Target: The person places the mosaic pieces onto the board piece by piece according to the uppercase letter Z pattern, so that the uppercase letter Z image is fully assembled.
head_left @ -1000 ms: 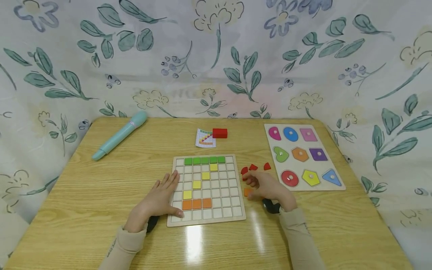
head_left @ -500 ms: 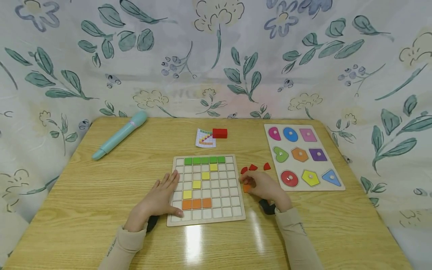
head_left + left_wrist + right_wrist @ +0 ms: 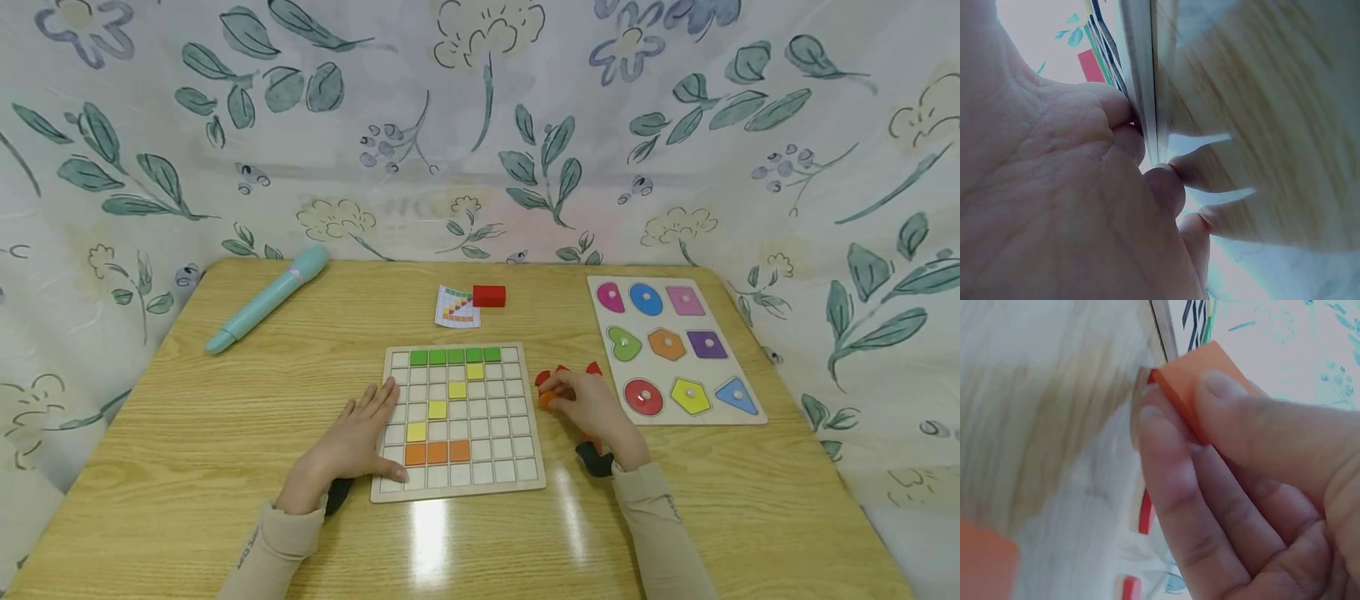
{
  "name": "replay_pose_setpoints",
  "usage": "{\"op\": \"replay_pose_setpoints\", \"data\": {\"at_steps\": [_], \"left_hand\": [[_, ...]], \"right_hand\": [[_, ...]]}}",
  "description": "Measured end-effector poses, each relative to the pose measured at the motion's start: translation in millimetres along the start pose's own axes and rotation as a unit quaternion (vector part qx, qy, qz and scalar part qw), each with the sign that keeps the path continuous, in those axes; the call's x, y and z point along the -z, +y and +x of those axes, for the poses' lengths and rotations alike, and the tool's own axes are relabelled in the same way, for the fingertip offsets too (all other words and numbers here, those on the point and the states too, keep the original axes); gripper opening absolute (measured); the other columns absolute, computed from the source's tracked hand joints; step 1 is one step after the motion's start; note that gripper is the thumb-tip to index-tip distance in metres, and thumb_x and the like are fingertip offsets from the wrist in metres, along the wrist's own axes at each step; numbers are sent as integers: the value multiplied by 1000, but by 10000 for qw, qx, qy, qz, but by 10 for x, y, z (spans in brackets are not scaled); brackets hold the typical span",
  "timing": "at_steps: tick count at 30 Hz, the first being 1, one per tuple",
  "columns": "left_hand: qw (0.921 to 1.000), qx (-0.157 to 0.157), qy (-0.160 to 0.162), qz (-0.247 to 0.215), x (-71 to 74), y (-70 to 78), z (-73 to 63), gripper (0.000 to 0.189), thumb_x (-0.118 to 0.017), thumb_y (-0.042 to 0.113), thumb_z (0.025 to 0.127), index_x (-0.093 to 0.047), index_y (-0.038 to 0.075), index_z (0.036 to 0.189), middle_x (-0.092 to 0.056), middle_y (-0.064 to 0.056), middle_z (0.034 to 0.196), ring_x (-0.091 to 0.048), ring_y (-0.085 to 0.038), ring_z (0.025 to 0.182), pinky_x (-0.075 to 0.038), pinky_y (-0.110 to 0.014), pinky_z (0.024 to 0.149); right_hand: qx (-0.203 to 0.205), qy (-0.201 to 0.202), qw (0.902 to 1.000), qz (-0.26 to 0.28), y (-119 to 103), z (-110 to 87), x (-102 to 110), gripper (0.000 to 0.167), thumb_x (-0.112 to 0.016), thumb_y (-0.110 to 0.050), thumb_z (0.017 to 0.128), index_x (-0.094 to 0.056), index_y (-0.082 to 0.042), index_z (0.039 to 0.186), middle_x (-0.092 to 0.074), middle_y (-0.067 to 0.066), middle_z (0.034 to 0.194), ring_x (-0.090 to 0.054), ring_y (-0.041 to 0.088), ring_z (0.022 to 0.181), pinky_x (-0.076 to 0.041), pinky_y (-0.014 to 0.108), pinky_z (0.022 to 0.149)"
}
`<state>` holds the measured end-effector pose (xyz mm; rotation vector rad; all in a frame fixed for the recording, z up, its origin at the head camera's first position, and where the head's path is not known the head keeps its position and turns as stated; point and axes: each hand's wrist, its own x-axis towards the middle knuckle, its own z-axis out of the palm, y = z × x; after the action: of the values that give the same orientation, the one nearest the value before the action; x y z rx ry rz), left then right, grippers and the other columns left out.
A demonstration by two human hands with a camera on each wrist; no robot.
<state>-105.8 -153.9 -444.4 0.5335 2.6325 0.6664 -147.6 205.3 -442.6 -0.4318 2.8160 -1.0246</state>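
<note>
My left hand [image 3: 348, 442] rests on the left edge of a wooden grid board [image 3: 504, 472], fingers spread; in the left wrist view its fingertips meet the board's side and the table. The board bears a row of several green tiles [image 3: 455, 357], a diagonal of several yellow tiles [image 3: 437, 410] and three orange tiles [image 3: 437, 453]. Right of the board, my right hand [image 3: 596, 412] pinches a square orange tile [image 3: 1185, 372] between thumb and fingers, raised off the table and tilted. Small red pieces [image 3: 594, 367] lie just beyond this hand, partly hidden by it.
Another orange tile [image 3: 985, 565] lies on the table below the right hand. A small pattern card [image 3: 453, 315] and a red block [image 3: 489, 296] sit behind the board. A shape puzzle board [image 3: 656, 371] lies at right, a teal microphone-shaped object [image 3: 262, 304] at back left.
My right hand has picked up an orange tile from the table and moved it slightly away from me, towards the red pieces. The left hand has stayed still.
</note>
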Motion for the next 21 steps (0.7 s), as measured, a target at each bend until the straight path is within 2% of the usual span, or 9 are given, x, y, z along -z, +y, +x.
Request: {"op": "replay_pose_setpoints", "data": {"at_steps": [5,8,11,13,16,21], "left_hand": [[10000,20,-4,-5,2,-1,5,128,-82,50,65,-8,-5,153,-3,-22,162,-1,-47,148,-6,-67,116],[10000,35,-16,-2,1,-4,6,128,-82,50,65,-8,-5,153,-2,-22,162,-1,-46,148,-5,-67,116],[10000,36,-8,9,1,-7,5,128,-82,50,65,-8,-5,153,-2,-22,162,-1,-46,148,-5,-67,116],[10000,23,6,22,1,-5,4,128,-82,50,64,-8,-5,153,-3,-23,162,-1,-47,148,-6,-67,116],[10000,10,24,27,1,0,3,128,-82,50,64,-9,-5,153,-4,-23,162,-2,-47,148,-6,-68,116],[10000,14,10,19,2,8,-1,128,-82,51,64,-9,-6,153,-3,-23,162,-2,-47,148,-6,-68,116]], "right_hand": [[-87,183,9996,184,-17,12,-21,22,-70,-7,87,-74,-11,108,-73,6,105,-66,21,95,-56,39,87],[-266,118,9954,910,-97,11,-54,26,-71,-8,87,-72,-10,112,-73,7,105,-68,20,95,-57,33,85],[-416,-94,9843,1715,-215,12,-117,27,-73,-8,85,-70,-6,112,-73,10,101,-68,18,85,-57,25,77],[-470,-221,9782,2009,-291,16,-181,26,-74,-8,84,-70,-5,110,-73,10,98,-67,16,81,-56,22,72],[-486,-371,9776,2013,-379,11,-287,25,-75,-9,83,-70,-8,107,-74,6,95,-66,13,76,-54,21,68],[-210,-693,9791,1898,-474,-13,-441,25,-75,-8,83,-69,-9,107,-73,3,91,-67,11,75,-56,22,69]]}}
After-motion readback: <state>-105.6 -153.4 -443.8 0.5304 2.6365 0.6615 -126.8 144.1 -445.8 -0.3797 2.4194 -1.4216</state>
